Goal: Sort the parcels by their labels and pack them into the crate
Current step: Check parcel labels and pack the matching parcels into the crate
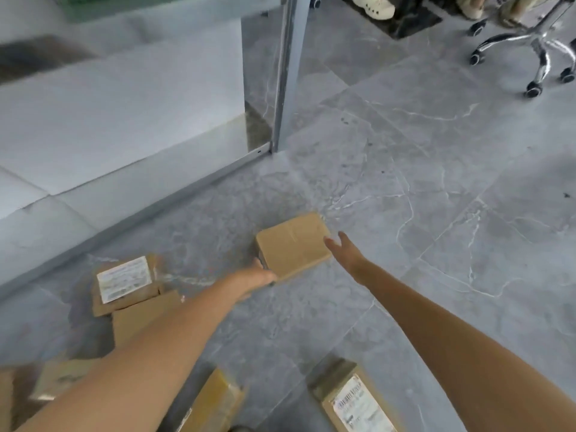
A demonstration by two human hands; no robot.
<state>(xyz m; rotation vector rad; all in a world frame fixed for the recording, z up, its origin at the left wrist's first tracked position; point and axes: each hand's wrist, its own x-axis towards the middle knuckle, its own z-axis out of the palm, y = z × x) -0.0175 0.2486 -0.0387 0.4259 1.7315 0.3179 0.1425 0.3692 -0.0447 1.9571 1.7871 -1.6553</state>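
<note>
A plain brown parcel point(293, 244) lies on the grey floor ahead of me, no label showing on its top. My left hand point(257, 277) grips its near left corner. My right hand point(344, 247) reaches beside its right edge with fingers straight, just off the cardboard. At the left lies a labelled parcel point(124, 283) on top of another brown parcel point(143, 316). A further labelled parcel point(355, 403) sits at the bottom right, and a taped yellow-brown parcel point(212, 403) at the bottom centre. No crate is in view.
A white cabinet point(124, 120) with a metal post point(288, 73) stands at the back left. An office chair base on castors point(530, 48) is at the top right, with someone's shoes point(374, 7) behind it. More cardboard point(59, 381) lies at the bottom left.
</note>
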